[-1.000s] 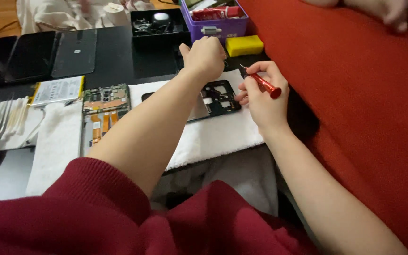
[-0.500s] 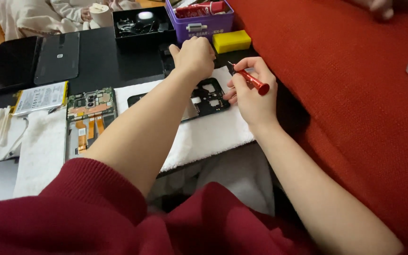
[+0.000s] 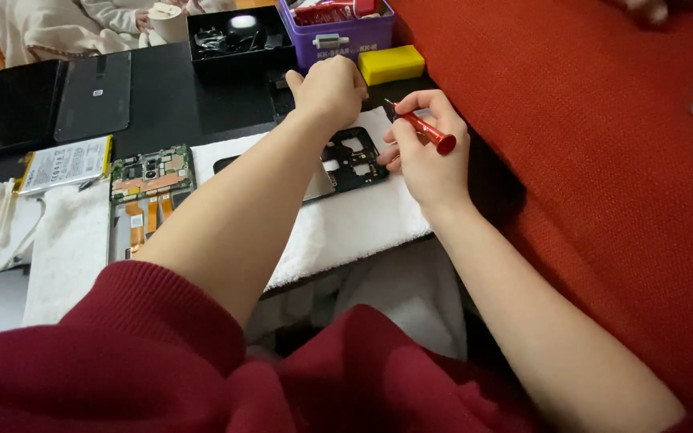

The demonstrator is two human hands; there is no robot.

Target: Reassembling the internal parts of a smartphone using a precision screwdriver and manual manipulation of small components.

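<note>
My right hand (image 3: 427, 156) grips a small red screwdriver (image 3: 425, 131), its tip pointing up and left, just right of a black phone frame (image 3: 350, 159) lying on a white towel (image 3: 346, 224). My left hand (image 3: 330, 88) is closed in a loose fist at the far end of that frame, near a black tray; what it holds, if anything, is hidden. My left forearm crosses over the middle of the frame and hides it.
An opened phone body with circuit board (image 3: 147, 196) and a battery (image 3: 64, 164) lie to the left. Dark phone panels (image 3: 46, 100), a black tray of parts (image 3: 238, 36), a purple box (image 3: 338, 28), a yellow block (image 3: 392, 64). Red sofa (image 3: 603, 160) on the right.
The view has drifted slightly, so the table sits lower in frame. My right hand with the screwdriver has lifted a little away from the frame. My left hand stays at the far end.
</note>
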